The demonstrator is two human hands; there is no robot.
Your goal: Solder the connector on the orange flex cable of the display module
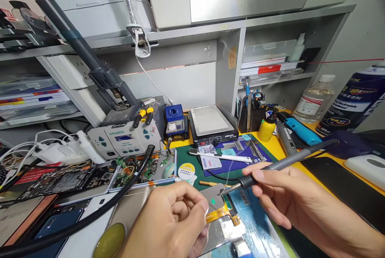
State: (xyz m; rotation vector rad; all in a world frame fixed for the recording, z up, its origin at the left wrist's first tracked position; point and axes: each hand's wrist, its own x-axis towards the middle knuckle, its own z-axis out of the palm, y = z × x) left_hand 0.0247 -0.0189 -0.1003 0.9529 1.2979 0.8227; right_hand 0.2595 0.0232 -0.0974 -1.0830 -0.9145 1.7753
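My right hand [285, 198] grips a grey soldering iron [288, 162] like a pen, its tip pointing left and down onto a small grey metal piece [214, 197]. My left hand [171, 222] pinches that piece between thumb and fingers. An orange flex cable [221, 213] runs from the piece to a phone screen assembly [240, 234] lying on the green mat [183, 156] under both hands.
A soldering station [123, 140], a blue tip-cleaner box [175, 119] and a hot plate [212, 123] stand behind. Opened phones and boards [75, 180] lie at left, with a black hose [90, 214] across them. Bottles [313, 99], a spray can [351, 105] and a mesh tool cup [251, 115] stand at right.
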